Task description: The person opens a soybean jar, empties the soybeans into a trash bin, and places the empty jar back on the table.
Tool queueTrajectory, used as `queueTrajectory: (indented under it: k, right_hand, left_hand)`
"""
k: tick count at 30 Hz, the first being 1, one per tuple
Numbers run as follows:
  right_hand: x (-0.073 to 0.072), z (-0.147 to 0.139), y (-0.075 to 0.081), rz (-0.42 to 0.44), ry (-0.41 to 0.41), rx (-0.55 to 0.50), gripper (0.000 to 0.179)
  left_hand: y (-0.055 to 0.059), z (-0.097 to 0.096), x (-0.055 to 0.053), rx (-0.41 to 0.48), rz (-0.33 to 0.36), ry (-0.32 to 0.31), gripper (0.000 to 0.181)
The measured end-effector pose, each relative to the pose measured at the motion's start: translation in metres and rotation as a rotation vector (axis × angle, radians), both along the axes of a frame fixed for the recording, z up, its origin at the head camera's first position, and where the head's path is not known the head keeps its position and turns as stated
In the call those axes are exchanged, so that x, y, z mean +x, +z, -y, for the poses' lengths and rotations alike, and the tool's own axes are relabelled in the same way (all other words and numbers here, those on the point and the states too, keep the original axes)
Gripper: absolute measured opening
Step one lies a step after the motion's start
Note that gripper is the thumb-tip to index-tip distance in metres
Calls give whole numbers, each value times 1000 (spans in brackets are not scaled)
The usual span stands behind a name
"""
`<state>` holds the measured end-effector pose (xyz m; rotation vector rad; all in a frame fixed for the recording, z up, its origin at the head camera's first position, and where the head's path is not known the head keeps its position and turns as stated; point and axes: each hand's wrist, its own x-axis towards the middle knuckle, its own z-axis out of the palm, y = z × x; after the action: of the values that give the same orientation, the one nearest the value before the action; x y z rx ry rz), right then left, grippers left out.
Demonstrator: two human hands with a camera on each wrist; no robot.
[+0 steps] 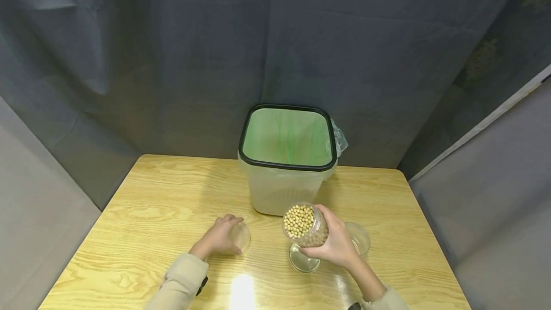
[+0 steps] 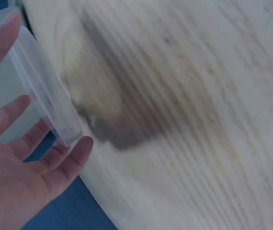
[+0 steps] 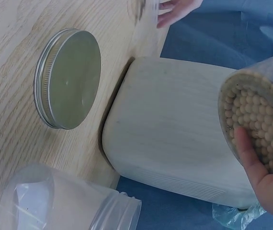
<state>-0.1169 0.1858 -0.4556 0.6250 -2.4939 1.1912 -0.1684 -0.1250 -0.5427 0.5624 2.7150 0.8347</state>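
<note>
My right hand (image 1: 336, 240) grips a clear plastic jar of round yellow beans (image 1: 299, 222), tilted so its uncovered mouth faces the head camera. In the right wrist view the beans show through the base. A round metal-rimmed lid (image 1: 303, 259) lies on the table below this jar. Beside the right hand stands another clear jar (image 1: 358, 239), seen from its side in the right wrist view with a threaded neck. My left hand (image 1: 221, 236) holds a clear round plastic container (image 2: 45, 91), thumb and fingers spread about its edge. Its full shape is hard to make out.
A whitish bin (image 1: 284, 190) with a black rim and a green liner stands at the table's back, just beyond the hands. Some bag plastic (image 1: 339, 138) hangs from its right side. Dark curtains (image 1: 193, 61) close off the back of the wooden table (image 1: 142, 233).
</note>
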Motion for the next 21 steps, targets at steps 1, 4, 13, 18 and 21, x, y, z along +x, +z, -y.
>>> queueTrajectory:
  k: [1, 4, 13, 18, 21]
  right_hand:
    - [0, 0, 0, 1, -2, 1, 91]
    - [1, 0, 0, 7, -11, 3, 91]
    - [3, -2, -1, 18, -30, 8, 90]
    - [4, -4, 0, 31, -36, -2, 89]
    - [4, -4, 0, 38, -45, -5, 90]
  left_hand:
    - [-1, 0, 1, -15, 0, -7, 91]
    - [-3, -1, 3, -46, 4, -25, 92]
    - [-9, 0, 7, -91, -48, -39, 88]
    - [-9, 1, 7, -80, -50, -14, 87]
    - [-5, 3, 7, -42, -33, 26, 85]
